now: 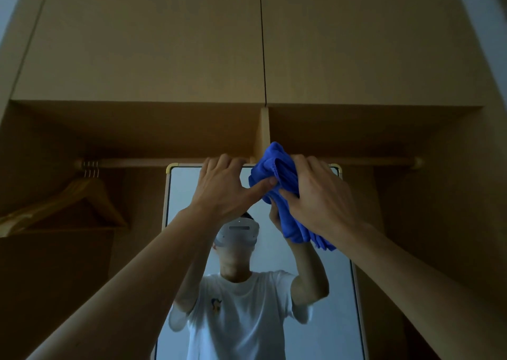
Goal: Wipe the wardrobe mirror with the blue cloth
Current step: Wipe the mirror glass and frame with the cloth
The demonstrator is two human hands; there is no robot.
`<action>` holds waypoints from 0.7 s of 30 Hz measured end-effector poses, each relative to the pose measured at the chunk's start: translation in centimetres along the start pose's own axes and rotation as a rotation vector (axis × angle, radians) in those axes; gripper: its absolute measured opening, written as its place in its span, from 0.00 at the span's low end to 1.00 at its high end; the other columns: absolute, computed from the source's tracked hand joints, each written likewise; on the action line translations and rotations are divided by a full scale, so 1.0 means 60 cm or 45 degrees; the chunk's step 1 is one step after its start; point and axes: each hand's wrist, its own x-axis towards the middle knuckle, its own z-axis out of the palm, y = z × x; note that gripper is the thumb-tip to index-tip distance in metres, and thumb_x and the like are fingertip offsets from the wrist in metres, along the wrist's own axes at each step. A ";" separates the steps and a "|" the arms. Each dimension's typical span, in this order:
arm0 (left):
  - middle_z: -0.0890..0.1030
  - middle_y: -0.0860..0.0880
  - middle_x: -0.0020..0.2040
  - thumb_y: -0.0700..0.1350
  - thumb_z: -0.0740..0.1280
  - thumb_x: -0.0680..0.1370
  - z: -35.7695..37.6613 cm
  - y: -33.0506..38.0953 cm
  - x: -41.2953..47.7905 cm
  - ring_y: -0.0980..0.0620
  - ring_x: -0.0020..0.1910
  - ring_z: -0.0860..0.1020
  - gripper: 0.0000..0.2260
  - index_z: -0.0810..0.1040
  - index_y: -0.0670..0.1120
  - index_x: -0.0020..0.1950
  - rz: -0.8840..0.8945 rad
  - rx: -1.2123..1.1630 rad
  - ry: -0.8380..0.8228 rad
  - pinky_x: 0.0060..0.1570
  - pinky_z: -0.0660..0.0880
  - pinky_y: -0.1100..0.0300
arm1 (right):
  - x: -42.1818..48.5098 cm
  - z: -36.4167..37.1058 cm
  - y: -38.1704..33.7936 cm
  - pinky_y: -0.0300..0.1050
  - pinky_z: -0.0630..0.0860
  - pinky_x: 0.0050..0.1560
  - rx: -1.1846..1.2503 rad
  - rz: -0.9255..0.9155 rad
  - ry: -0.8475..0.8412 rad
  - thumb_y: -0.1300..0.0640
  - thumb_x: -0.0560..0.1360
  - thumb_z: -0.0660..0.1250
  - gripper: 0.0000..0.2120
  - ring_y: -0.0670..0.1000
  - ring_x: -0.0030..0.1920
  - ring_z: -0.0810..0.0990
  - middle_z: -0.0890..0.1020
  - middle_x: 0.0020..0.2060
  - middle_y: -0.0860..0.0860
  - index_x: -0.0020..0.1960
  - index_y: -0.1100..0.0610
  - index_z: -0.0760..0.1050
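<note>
Crumpled blue cloth (277,167) bunched against top edge of tall gold-cornered wardrobe mirror (186,195), at mirror's 1 o'clock. Gripped by right hand (315,195), fingers curled round folds. At 11 o'clock, left hand (223,189): fingers hooked over mirror top, thumb touching cloth. Wooden hangers (82,200) at view's 9 o'clock.

The mirror (178,192) is cut off by the bottom edge.
</note>
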 end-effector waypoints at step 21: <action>0.72 0.49 0.58 0.65 0.62 0.80 -0.057 0.034 -0.013 0.42 0.67 0.70 0.29 0.71 0.46 0.72 -0.027 0.064 -0.002 0.69 0.65 0.48 | 0.051 -0.105 0.048 0.47 0.71 0.42 -0.164 0.139 0.092 0.51 0.77 0.69 0.17 0.52 0.50 0.75 0.74 0.44 0.48 0.61 0.54 0.68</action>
